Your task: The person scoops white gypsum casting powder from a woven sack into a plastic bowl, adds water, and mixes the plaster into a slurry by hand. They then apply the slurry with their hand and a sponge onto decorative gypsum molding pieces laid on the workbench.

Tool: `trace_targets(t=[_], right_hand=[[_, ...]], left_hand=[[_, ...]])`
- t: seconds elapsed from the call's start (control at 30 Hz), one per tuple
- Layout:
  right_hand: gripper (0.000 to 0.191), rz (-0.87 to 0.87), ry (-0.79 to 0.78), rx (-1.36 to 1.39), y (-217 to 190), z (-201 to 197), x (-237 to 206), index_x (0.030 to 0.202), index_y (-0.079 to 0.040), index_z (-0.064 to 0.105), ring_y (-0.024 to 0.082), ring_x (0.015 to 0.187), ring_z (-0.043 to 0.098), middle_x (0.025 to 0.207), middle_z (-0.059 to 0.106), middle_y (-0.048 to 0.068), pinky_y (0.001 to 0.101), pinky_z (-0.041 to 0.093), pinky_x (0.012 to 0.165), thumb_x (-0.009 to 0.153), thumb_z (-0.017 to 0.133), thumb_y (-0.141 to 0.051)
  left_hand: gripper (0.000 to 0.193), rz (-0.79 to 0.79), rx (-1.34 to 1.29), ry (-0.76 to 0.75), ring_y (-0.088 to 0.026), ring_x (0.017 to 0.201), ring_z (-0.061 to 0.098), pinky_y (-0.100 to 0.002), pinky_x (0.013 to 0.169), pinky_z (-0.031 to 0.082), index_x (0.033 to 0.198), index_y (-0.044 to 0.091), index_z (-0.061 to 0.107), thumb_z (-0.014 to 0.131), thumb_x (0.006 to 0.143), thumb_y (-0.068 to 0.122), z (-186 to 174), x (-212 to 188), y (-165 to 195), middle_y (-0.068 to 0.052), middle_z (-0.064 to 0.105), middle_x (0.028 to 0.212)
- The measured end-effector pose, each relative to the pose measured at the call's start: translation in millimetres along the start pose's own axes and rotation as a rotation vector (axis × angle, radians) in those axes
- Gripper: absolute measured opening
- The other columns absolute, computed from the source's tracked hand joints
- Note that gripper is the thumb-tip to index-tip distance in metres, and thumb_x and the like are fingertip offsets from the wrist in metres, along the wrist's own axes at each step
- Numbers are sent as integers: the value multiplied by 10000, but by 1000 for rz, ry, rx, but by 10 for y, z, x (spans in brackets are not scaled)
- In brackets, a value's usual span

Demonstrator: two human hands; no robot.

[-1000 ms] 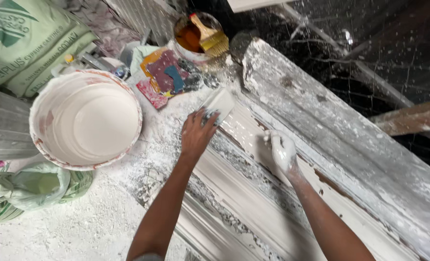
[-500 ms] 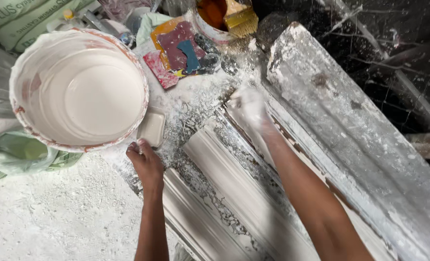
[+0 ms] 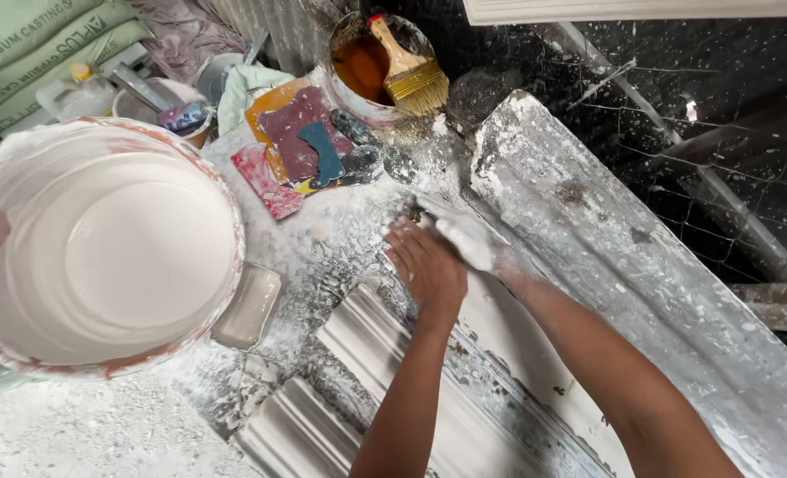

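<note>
Plaster-caked bench (image 3: 358,243) carries a white moulding (image 3: 384,354), a large bucket (image 3: 101,257) of white mix, a small tray (image 3: 248,305) beside it, and coloured scrapers (image 3: 300,146).

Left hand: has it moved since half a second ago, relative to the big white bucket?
Yes. The left hand has gone from the white plaster bucket's rim rightward to the right hand.

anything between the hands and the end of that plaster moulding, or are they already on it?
Nothing visible stands between. The left hand and the plaster-coated right hand both rest side by side on the upper end of the white moulding. The small tray lies off to the side by the bucket, clear of them.
</note>
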State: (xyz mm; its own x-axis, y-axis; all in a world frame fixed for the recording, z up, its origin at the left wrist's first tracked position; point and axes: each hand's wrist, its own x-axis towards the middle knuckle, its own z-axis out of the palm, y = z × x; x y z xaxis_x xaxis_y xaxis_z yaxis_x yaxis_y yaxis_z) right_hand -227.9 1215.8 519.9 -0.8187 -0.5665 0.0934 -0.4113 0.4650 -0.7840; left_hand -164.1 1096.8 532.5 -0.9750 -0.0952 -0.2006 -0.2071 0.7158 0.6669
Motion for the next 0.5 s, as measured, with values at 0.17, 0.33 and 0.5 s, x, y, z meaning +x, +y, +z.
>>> trace_targets(t=[0.17, 0.33, 0.5], right_hand=[[615, -7, -66, -109, -110, -117, -91, 1536, 12, 441, 385, 1504, 369, 1627, 403, 199, 445, 254, 1240, 1058, 360, -365], [600, 6, -62, -127, -50, -145, -686, 1531, 12, 446, 379, 1494, 381, 1620, 411, 198, 438, 266, 1231, 1048, 377, -338], [587, 56, -46, -135, -144, -306, -1717, 1525, 13, 452, 373, 1485, 393, 1612, 419, 197, 431, 278, 1222, 1039, 394, -310]], left_hand=[[948, -85, 25, 140, -471, 1545, 60, -521, 1245, 47, 1571, -91, 74, 566, 944, 423, 202, 31, -70, -325, 144, 1645], [1027, 16, 12, 279, -486, 1541, 111, -525, 1245, 110, 1554, -132, 81, 590, 925, 500, 540, -302, -64, -351, 198, 1616], [1010, 130, 56, 362, -515, 1554, 107, -546, 1264, 104, 1565, -161, 74, 643, 933, 385, 951, -1166, 208, -396, 193, 1618]])
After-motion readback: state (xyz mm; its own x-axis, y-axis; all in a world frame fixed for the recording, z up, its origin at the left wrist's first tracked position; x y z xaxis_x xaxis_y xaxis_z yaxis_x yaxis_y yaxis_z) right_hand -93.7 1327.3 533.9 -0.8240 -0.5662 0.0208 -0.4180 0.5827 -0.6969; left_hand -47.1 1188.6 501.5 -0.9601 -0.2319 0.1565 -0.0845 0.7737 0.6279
